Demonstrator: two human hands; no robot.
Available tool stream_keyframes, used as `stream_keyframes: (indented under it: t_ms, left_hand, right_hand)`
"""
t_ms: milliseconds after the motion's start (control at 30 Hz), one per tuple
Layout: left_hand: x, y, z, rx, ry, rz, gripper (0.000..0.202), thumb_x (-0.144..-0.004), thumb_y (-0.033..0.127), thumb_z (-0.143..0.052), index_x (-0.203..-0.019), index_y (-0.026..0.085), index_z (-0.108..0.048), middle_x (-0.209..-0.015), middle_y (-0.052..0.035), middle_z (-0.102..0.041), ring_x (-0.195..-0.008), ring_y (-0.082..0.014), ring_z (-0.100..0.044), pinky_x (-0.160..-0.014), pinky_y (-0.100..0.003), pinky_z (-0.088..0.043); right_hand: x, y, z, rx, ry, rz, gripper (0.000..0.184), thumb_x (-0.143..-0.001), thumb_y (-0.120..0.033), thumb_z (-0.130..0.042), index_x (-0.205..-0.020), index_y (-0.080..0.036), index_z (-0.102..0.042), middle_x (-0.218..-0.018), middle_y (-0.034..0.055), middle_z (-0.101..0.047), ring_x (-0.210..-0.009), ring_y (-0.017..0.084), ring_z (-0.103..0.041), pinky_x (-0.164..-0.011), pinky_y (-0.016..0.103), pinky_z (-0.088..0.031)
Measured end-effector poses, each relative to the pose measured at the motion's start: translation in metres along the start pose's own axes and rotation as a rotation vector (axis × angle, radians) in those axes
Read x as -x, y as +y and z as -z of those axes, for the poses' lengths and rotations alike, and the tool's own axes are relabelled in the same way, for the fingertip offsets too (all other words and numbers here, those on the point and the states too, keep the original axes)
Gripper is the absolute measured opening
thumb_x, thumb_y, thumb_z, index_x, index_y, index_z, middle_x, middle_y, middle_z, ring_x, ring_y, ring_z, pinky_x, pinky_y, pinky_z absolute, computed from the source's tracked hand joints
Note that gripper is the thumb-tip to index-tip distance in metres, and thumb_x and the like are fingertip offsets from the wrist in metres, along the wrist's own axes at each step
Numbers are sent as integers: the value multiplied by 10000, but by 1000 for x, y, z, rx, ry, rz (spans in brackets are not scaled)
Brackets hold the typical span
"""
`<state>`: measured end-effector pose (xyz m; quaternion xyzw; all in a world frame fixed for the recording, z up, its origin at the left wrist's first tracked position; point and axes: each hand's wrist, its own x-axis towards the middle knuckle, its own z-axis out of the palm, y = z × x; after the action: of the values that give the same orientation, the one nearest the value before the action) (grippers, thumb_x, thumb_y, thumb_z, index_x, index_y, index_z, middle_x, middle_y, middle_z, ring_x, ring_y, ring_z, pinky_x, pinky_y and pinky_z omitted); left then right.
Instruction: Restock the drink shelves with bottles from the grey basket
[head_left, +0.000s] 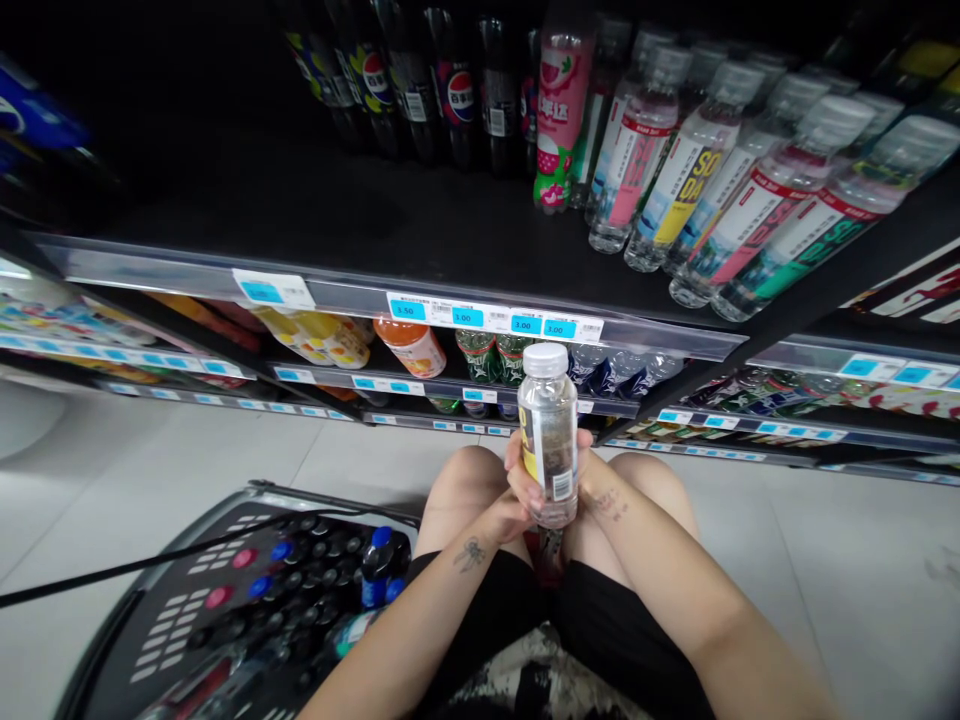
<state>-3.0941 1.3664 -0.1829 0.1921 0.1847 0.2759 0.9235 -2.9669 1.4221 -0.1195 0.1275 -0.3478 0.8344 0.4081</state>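
In front of my knees I hold up a clear plastic drink bottle (548,440) with a white cap, tilted slightly. Its label shows a yellow patch and a barcode. My left hand (521,488) is closed around the bottle's lower left side. Against its right side lies my right hand (584,456), with most of its fingers hidden behind the bottle. Just below, between my thighs, part of another dark reddish object shows; its kind is unclear. Similar clear soda bottles (682,190) stand in rows on the shelf ahead, beside a pink bottle (561,110).
A grey shopping basket (161,600) full of bottles stands on the floor at my left, its black handle slanting outward. The shelf edge (337,290) with price tags runs across in front. Dark cola bottles (457,95) stand deeper in; lower shelves hold more drinks, including an orange bottle (411,347).
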Motion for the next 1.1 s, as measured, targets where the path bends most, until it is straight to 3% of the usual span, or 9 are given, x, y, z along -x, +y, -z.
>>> stream_keyframes:
  t_ms: [100,333,567,700,800,900,1000,1100]
  left_hand:
    - [2,1,-1,-102,-38,-39,467,-541,371,-941,-911,175,-734,-927,-103,-742,-1110,-364,-691,-936,-448,-572]
    - [2,4,-4,-112,-40,-27,550,-532,449,-968,-956,176,-748,-907,-100,-747,-1071,-370,-709,-952,-455,-564]
    - [2,7,-12,-100,-51,-38,554,-529,478,-971,-927,172,-738,-904,-113,-745,-1082,-381,-695,-961,-473,-560]
    - [1,7,-16,-95,-44,-49,571,-526,488,-965,-933,162,-733,-887,-118,-734,-1092,-393,-684,-945,-485,-558]
    - [0,8,-22,-94,-36,-59,603,-538,514,-947,-986,176,-724,-897,-123,-731,-1048,-394,-685,-888,-494,-556]
    - [0,14,-35,-53,-50,-53,680,-581,588,-919,-1086,181,-717,-973,-129,-727,-932,-335,-692,-822,-449,-540]
    - [-1,25,-49,35,-49,-15,666,-698,659,-836,-1083,127,-728,-998,-145,-714,-835,-245,-655,-793,-371,-511]
    - [-5,30,-56,166,0,-2,524,-817,596,-755,-1012,110,-739,-967,-132,-707,-812,-203,-617,-766,-321,-493]
  right_hand:
    - [3,-3,0,4,67,-66,1012,-593,-982,-649,-1158,-142,-644,-615,45,-666,-471,240,-624,-497,390,-602]
    - [1,-8,-4,9,80,-82,998,-573,-950,-685,-1143,-132,-631,-628,56,-678,-482,233,-631,-514,384,-607]
    - [-5,-15,-8,17,-15,-29,780,-714,-831,-690,-1092,-153,-605,-715,74,-693,-542,234,-656,-540,378,-605]
    - [-7,-19,-11,31,-1,-77,823,-663,-850,-720,-1084,-151,-614,-684,56,-674,-535,227,-645,-541,380,-606]
    - [-7,-25,-17,70,83,-134,889,-582,-880,-751,-1076,-155,-607,-641,27,-639,-530,221,-629,-518,369,-595]
    - [-10,-37,-28,178,199,-114,886,-557,-851,-797,-1085,-172,-584,-671,20,-643,-553,214,-618,-503,343,-569]
    - [-13,-51,-42,320,382,-68,813,-551,-724,-891,-1067,-176,-582,-774,35,-665,-667,205,-629,-572,309,-553]
    - [-16,-59,-52,468,550,-76,740,-530,-556,-966,-1035,-153,-607,-850,44,-670,-743,195,-641,-670,302,-551]
